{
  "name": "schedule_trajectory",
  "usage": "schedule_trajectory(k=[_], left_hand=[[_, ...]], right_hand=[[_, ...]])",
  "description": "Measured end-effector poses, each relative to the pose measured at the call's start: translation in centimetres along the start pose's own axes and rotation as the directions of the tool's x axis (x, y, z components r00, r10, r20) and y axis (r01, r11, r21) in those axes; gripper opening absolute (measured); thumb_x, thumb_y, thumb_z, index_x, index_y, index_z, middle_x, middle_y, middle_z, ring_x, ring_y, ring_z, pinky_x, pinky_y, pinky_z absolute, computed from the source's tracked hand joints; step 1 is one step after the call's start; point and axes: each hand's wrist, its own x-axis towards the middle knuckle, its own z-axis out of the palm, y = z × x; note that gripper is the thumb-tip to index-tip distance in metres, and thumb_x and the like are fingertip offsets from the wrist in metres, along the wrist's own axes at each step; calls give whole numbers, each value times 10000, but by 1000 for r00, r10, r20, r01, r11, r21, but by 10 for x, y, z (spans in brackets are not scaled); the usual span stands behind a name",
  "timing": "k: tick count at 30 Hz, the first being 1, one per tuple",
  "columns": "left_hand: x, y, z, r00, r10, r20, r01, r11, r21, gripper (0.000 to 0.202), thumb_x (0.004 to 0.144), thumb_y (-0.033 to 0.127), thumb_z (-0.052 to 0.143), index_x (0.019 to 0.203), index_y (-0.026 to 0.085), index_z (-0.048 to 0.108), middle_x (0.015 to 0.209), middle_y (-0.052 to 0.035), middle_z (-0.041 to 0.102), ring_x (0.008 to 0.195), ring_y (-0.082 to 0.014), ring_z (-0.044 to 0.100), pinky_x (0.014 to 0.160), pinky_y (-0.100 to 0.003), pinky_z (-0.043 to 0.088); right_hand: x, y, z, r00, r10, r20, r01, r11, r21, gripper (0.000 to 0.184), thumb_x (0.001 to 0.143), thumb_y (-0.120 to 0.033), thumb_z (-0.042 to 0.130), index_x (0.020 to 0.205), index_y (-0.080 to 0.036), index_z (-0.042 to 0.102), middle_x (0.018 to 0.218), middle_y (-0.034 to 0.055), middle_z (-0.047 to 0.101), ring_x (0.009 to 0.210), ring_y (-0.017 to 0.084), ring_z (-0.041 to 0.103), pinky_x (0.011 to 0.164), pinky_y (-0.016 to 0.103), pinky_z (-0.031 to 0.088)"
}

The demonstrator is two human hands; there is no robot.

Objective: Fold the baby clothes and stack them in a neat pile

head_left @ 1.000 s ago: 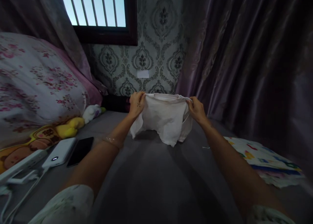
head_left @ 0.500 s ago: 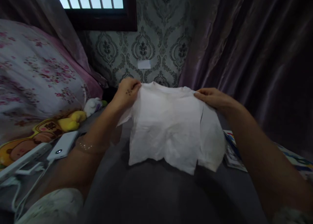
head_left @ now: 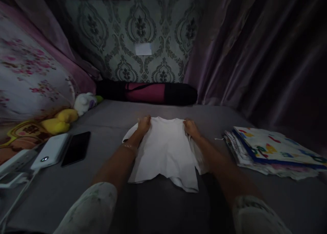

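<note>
A small white long-sleeved shirt [head_left: 167, 149] is spread over the grey bed surface [head_left: 107, 114], its neckline toward the wall and its hem toward me. My left hand [head_left: 144, 124] is closed on the shirt's left shoulder. On the other shoulder, my right hand [head_left: 191, 127] grips the fabric in the same way. Both sleeves hang outward and are partly hidden by my forearms. The hem lies wavy, with one corner nearer to me on the right.
To the right lies a stack of folded cloths [head_left: 276, 149]. On the left are a black phone [head_left: 76, 148], a white power bank [head_left: 51, 150], a power strip [head_left: 17, 162] and plush toys [head_left: 85, 103]. A black and pink long bag [head_left: 145, 92] lies along the wall.
Both hands have brought the shirt down from the air onto the bed, still holding its shoulders. My view has tilted downward, so the long bag and the whole cloth stack now show.
</note>
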Motion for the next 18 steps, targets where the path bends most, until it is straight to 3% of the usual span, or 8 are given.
schedule_trajectory(k=[6,12,18], left_hand=[[11,-17,12,999,45,-11,-44,994,96,312,965,243,328,1116,172,592,1141,-162,633,1106,-309,547,910,-436,357],[33,-31,17,996,86,-24,-81,985,155,334,983,265,297,1130,170,582,1134,-155,635,1084,-300,543,898,-415,341],[61,-34,18,998,57,-23,-53,987,155,340,977,265,305,1108,153,597,1115,-166,636,1090,-315,539,899,-433,353]], right_hand=[[12,6,13,998,-43,35,48,985,-166,344,1023,-279,265,1192,-154,538,1219,154,608,1035,232,629,825,302,445],[43,6,16,996,-58,66,71,977,-203,332,1027,-288,269,1181,-157,532,1204,157,613,1008,249,650,807,326,453],[73,7,17,996,-69,49,77,978,-192,334,1026,-298,276,1192,-165,533,1235,156,596,1069,250,620,845,331,441]])
